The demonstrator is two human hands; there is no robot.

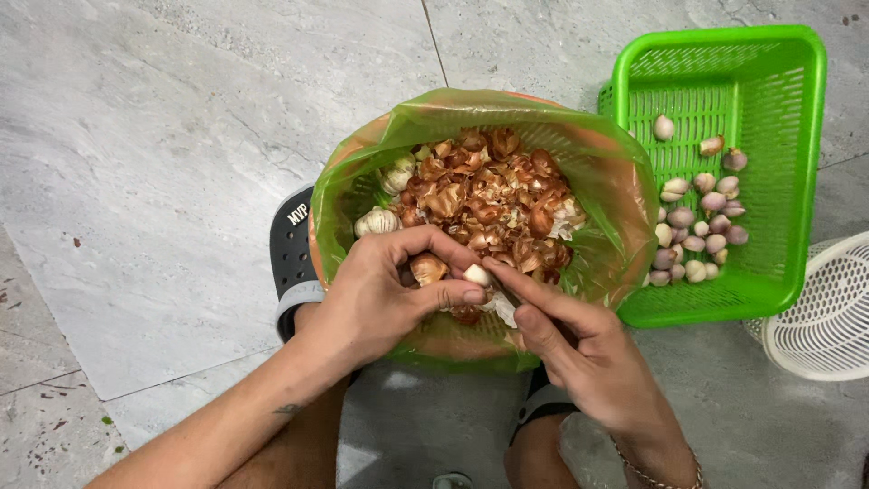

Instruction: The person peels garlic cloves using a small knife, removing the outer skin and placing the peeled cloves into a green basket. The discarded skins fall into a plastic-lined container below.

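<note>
Peeling over a lined bin so skins drop in: left hand pinching a garlic clove, right hand closed on a blade; peeled shallots in green basket alongside.

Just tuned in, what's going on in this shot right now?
A person sits over a bin lined with a green plastic bag, peeling a garlic clove. The left hand pinches the clove above the bag while the right hand works at it with what looks like a small blade, mostly hidden. The bag holds a heap of brown papery skins and a few whole garlic bulbs. Peeled cloves lie in the green plastic basket beside it. A white mesh basket sits at the frame's right edge.
</note>
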